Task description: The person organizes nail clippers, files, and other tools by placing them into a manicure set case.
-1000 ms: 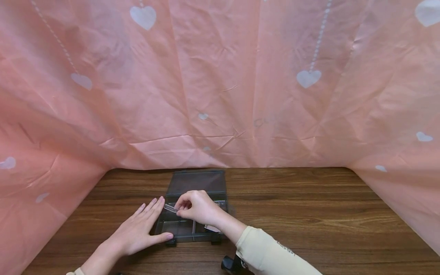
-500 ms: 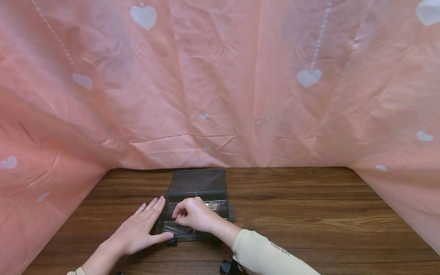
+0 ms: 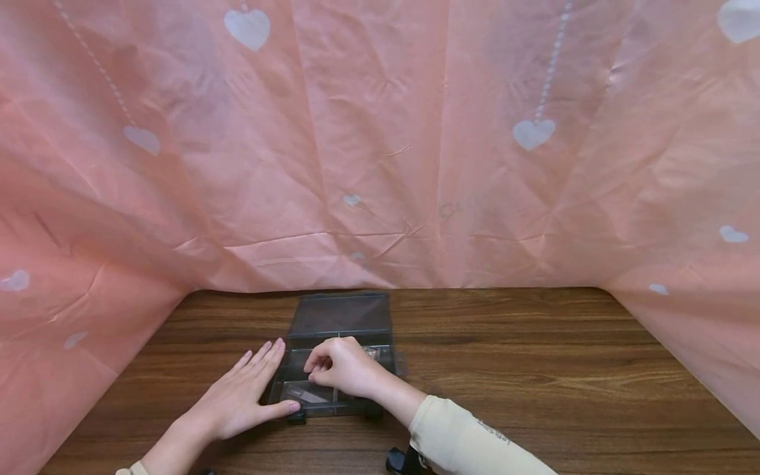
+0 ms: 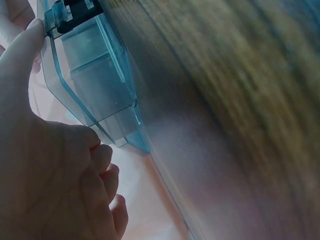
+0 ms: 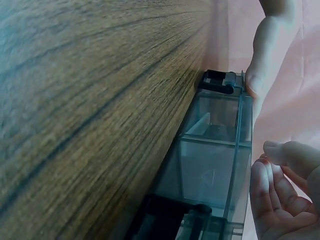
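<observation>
A dark see-through divided plastic box (image 3: 323,411) stands on the table with its lid (image 3: 341,313) folded back. My left hand (image 3: 240,396) lies along the box's left side, fingers straight, thumb touching the front corner by a black latch (image 3: 297,418). Over the middle of the box hovers my right hand (image 3: 347,366), fingers loosely bent, with nothing seen between them in the right wrist view. A clear flat strip (image 3: 309,394) lies in the front left compartment. Small shiny things (image 3: 373,353) show in the back right compartment, partly hidden by my right hand.
The box rests on a brown wood-grain table (image 3: 534,369). A pink cloth (image 3: 380,145) with white hearts hangs behind and at both sides. Near the front edge, a black object (image 3: 400,460) shows beside my right sleeve.
One second ago my right hand pinched the clear strip over the box's left side. It let go of the strip into the front left compartment, then rose slightly. My left hand stayed put.
</observation>
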A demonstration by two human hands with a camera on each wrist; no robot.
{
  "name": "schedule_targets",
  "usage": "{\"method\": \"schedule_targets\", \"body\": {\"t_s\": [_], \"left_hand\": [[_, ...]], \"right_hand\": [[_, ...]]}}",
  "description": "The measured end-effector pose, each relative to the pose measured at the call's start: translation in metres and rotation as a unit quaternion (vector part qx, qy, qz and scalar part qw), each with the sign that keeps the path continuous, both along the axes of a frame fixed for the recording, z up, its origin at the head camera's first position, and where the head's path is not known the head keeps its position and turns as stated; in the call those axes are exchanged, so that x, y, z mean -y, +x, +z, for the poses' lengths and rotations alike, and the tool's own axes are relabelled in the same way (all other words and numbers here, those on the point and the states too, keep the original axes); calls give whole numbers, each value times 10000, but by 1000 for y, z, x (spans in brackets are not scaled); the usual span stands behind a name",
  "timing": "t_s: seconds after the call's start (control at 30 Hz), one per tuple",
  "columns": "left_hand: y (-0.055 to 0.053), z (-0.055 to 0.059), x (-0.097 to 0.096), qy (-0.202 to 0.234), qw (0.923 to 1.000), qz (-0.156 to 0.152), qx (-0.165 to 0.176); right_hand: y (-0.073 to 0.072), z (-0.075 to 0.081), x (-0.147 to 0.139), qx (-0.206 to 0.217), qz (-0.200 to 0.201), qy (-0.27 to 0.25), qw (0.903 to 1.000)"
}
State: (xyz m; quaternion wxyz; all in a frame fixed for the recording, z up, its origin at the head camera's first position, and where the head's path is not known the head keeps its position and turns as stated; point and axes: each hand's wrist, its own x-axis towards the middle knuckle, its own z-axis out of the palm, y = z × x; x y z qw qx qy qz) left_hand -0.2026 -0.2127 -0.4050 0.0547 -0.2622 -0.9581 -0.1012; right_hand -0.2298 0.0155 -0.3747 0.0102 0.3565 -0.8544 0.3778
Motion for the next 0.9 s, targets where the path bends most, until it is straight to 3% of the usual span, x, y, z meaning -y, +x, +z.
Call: {"method": "schedule_targets", "body": {"t_s": [0.9], "left_hand": [[3,1,-1,9,10000,36,19]], "right_hand": [[0,1,-5,192,33,-228,9996]]}}
